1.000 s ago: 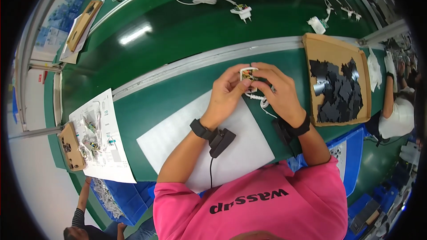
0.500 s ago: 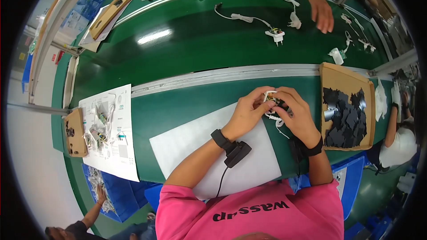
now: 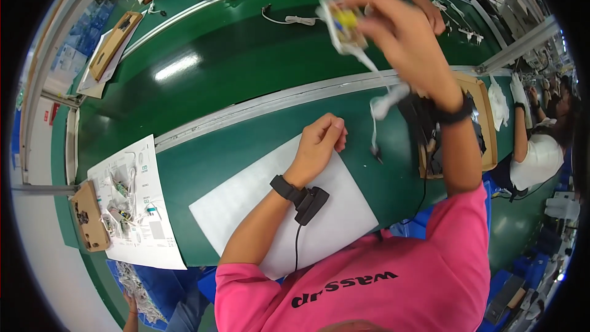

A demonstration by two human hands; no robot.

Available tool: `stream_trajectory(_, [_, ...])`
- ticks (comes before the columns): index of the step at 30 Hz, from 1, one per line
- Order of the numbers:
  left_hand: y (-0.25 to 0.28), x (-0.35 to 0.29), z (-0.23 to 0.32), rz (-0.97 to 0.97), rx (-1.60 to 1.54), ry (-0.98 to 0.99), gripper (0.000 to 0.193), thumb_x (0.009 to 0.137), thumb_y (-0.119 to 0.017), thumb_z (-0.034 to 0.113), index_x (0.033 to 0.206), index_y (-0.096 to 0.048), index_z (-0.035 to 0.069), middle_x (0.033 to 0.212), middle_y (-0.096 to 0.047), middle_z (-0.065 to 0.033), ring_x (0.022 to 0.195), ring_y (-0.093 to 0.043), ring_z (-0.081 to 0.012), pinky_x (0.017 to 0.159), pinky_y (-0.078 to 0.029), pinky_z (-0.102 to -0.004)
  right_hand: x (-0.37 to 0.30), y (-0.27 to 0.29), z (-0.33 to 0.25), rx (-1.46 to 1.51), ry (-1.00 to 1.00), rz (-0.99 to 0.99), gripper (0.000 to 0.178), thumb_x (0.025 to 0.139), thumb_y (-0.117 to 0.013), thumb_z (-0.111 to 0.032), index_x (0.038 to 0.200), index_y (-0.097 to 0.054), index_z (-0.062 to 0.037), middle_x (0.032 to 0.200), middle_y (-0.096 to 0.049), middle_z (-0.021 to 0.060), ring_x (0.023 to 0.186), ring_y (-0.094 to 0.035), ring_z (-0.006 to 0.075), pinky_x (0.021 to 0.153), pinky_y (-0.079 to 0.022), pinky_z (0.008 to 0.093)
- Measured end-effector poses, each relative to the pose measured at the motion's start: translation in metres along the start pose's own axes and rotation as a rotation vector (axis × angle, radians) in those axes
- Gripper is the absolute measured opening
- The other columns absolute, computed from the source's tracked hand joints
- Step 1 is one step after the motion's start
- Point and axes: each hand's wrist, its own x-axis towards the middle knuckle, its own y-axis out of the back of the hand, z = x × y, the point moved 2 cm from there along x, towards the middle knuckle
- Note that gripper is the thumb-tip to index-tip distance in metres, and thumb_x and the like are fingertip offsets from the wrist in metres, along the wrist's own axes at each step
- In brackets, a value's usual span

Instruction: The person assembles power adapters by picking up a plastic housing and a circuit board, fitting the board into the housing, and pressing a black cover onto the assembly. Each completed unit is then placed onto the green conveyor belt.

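Observation:
Raised over the far side of the bench, my right hand (image 3: 405,40) grips an opened white power adapter (image 3: 344,27). A yellow part and other components show in its blurred shell. Its white cable (image 3: 386,101) hangs below, bundled partway, and ends in a dark connector (image 3: 376,154) above the green mat. My left hand (image 3: 318,144) rests with curled fingers at the upper edge of a white sheet (image 3: 258,209); nothing shows in it. Another white cable (image 3: 298,20) lies on the far green surface, running toward the raised adapter.
To the right stands a cardboard tray (image 3: 488,141) of black pieces, partly behind my right arm. A printed sheet (image 3: 163,240) with adapter parts lies left, beside a small brown tray (image 3: 92,227). A metal rail (image 3: 246,107) crosses the bench. A co-worker's hand (image 3: 430,15) is close beyond mine.
My hands have parted. The right one has lifted the adapter up and away, its cable swinging below; the left has dropped back slightly toward the white sheet with its fingers curled. The view has shifted.

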Motion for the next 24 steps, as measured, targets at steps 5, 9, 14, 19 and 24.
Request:
stream_trajectory(5, [0.001,-0.004,-0.003,-0.012,0.034,0.011,0.029,0.099,-0.048,0.024,0.083,-0.056,0.000,0.071,-0.057,-0.0030,0.065,-0.054,-0.0099,0.060,-0.045,-0.0241,0.070,-0.020,0.024,0.292,-0.133,-0.061,0.052,0.089,-0.061,-0.015,0.136,-0.040,-0.0048,0.103,-0.062,0.0131,0.093,-0.061,0.0203,0.084,-0.046,0.0290])
stream_trajectory(9, [0.000,-0.003,-0.003,-0.002,0.070,-0.011,0.029,0.098,-0.049,0.023,0.082,-0.056,-0.001,0.069,-0.057,-0.0033,0.063,-0.054,-0.0101,0.059,-0.045,-0.0244,0.072,-0.015,0.092,-0.369,0.319,0.023,0.027,0.090,-0.052,-0.004,0.116,-0.060,-0.0050,0.099,-0.068,0.0081,0.093,-0.064,0.0211,0.079,-0.050,0.0322])
stream_trajectory(14, [-0.009,0.002,0.002,-0.053,0.146,-0.053,0.028,0.097,-0.050,0.021,0.083,-0.056,-0.002,0.068,-0.057,-0.0046,0.061,-0.054,-0.0108,0.057,-0.045,-0.0249,0.019,0.025,0.240,-0.496,-0.019,-0.077,0.033,0.086,-0.056,-0.008,0.118,-0.057,-0.0079,0.120,-0.058,0.0152,0.109,-0.055,0.0357,0.093,-0.044,0.0376])
stream_trajectory(19, [-0.003,0.000,-0.001,-0.087,0.182,-0.036,0.026,0.098,-0.049,0.021,0.088,-0.059,-0.001,0.076,-0.061,-0.0050,0.069,-0.059,-0.0115,0.064,-0.049,-0.0255,-0.025,-0.001,0.271,-0.525,-0.197,-0.085,0.036,0.078,-0.064,-0.011,0.113,-0.059,-0.0099,0.130,-0.049,0.0183,0.114,-0.051,0.0404,0.093,-0.045,0.0407])
stream_trajectory(24, [-0.001,-0.007,0.000,-0.053,0.181,-0.048,0.025,0.096,-0.051,0.019,0.086,-0.058,-0.003,0.070,-0.059,-0.0061,0.064,-0.057,-0.0120,0.060,-0.047,-0.0260,-0.016,-0.001,0.230,-0.638,-0.448,-0.432,0.035,0.077,-0.066,-0.009,0.110,-0.056,-0.0086,0.127,-0.048,0.0160,0.112,-0.051,0.0374,0.095,-0.042,0.0396])
